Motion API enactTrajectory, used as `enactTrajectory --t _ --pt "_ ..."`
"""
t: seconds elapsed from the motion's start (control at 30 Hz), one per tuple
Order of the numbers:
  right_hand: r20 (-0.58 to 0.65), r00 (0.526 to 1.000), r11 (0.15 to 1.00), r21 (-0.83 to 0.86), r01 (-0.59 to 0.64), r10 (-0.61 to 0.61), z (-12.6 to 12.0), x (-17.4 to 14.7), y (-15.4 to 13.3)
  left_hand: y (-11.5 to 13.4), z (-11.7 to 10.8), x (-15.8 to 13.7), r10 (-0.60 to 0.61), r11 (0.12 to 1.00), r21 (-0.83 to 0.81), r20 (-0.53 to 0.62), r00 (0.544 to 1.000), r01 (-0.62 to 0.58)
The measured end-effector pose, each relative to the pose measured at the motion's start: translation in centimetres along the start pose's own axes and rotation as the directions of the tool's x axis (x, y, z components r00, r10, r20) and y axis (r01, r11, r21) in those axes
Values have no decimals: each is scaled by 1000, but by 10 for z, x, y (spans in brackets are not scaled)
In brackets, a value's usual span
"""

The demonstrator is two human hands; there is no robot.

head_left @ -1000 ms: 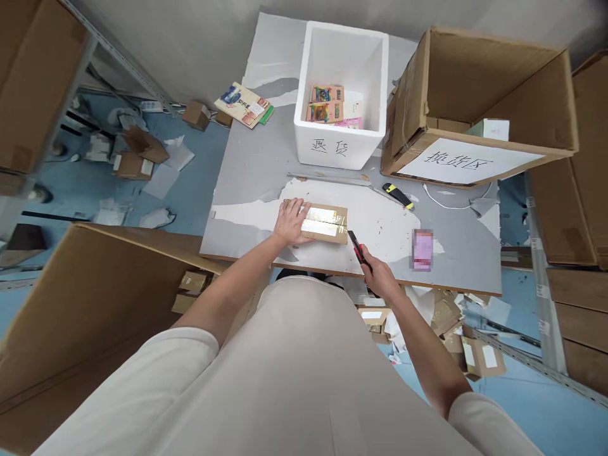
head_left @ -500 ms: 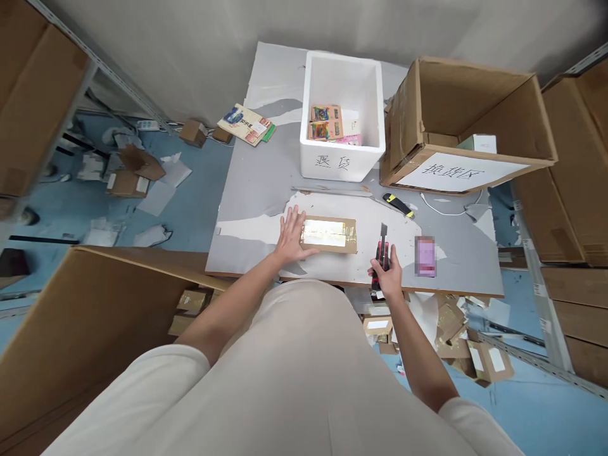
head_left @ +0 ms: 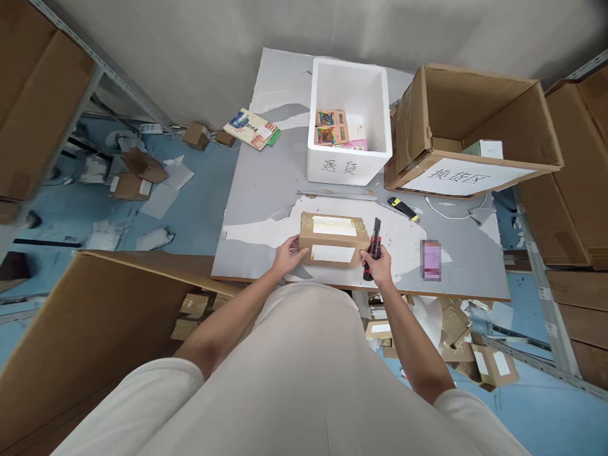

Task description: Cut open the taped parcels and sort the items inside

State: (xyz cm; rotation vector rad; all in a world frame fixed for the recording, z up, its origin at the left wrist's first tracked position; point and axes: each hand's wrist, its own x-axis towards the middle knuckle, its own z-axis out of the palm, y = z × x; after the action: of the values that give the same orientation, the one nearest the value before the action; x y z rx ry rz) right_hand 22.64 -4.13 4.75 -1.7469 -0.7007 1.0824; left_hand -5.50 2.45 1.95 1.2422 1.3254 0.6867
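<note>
A small taped cardboard box (head_left: 306, 244) with white labels on two faces is tipped toward me over the near part of the table. My left hand (head_left: 287, 254) grips its left end, thumb in front and fingers behind. In my right hand (head_left: 379, 263) is a red and black utility knife (head_left: 375, 248), its blade out and pointing away from me. The fingertips of that same hand also touch the box's right end. Behind it lies a second, black and yellow utility knife (head_left: 403, 209).
On the grey table (head_left: 266, 183) stand a white foam box (head_left: 349, 168) holding packets and a large open carton (head_left: 411, 120). A phone (head_left: 431, 260) lies at the right, booklets (head_left: 251, 128) at the back left. A big carton (head_left: 118, 316) is at my left.
The box has been tilted up, so its labelled front face shows. My left hand went from lying flat to gripping its end. My right hand came left with the knife to the box.
</note>
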Motion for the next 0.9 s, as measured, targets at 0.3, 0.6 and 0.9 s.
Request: enactTrajectory --t 0.3,0.6,0.9 --pt "-38 995 935 -342 -95 87 -2 36 -8 9 7 11 -133 948 270 -137 982 166" --pt "73 994 991 -115 -75 84 -28 -6 34 -26 -8 -6 -110 972 211 32 993 101" --pt "-17 995 973 -205 -101 100 -12 -33 63 -54 -1 -24 -71 980 191 108 992 49"
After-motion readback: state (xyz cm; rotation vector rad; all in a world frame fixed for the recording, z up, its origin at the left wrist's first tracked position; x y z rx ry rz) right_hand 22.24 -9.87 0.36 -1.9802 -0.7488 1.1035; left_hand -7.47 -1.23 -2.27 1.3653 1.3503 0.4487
